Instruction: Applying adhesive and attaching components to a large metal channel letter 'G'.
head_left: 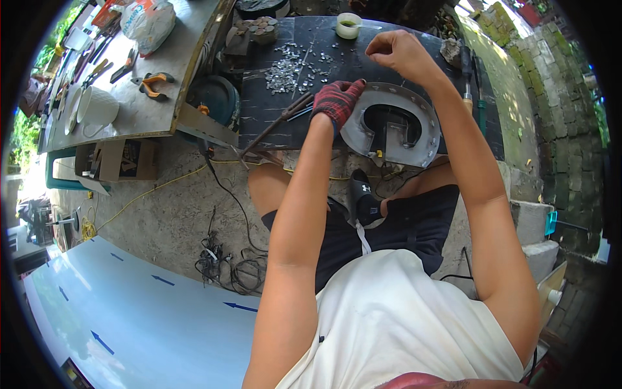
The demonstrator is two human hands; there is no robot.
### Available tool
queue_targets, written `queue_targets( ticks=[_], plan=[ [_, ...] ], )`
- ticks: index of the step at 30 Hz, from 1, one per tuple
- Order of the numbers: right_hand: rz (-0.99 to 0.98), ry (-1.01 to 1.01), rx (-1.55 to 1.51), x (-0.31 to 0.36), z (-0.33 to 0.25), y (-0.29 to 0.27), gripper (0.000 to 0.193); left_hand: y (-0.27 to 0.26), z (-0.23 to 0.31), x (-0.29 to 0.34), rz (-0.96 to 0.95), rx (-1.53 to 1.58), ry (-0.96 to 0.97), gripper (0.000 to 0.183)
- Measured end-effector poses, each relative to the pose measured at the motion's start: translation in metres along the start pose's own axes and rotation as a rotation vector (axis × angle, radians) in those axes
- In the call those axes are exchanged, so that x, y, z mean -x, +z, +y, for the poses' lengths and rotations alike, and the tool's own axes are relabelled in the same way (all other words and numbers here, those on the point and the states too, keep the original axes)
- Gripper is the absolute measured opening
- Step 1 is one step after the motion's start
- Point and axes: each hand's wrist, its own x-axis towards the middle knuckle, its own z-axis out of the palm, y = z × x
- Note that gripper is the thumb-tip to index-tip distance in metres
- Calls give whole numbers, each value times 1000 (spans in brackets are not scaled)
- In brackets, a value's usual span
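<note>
Your hands stand apart at a dull grey, curved plate [424, 120] on the bench [258, 107].
Your left hand [338, 104], in red-and-black checked fabric, is at the plate's left rim, its grip unclear; your bare right hand [395, 53] is beyond the far edge, fingers curled toward the thumb, contents hidden. Glinting bits [283, 74] lie loosely heaped on the black, pale-veined top.

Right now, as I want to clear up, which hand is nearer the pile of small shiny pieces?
Left. The gloved left hand is just right of the pile, on its near side; the bare right hand is farther right.
</note>
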Motion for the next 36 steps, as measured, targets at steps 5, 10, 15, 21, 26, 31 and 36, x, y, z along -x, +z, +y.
queue_targets(
  ticks=[5, 10, 15, 21, 26, 31, 36],
  plan=[
    [-70, 37, 56, 53, 40, 33, 17, -3, 0, 1, -4, -2, -23, 67],
    [-36, -105, 276, 61, 56, 52, 13, -1, 7, 4, -36, 46, -69, 65],
    [-11, -144, 360, 60, 51, 61, 12, -1, 8, 8, -39, 75, -104, 65],
    [-80, -44, 337, 57, 55, 61, 10, -3, 10, 7, -40, 78, -117, 63],
    [42, -68, 369, 56, 60, 54, 12, -2, 9, 6, -45, 112, -94, 62],
    [-101, -99, 397, 52, 55, 48, 13, -3, 9, 9, -25, 81, -77, 62],
    [-200, -113, 410, 41, 53, 46, 12, -3, 10, 10, -35, 87, -80, 62]
  ],
)
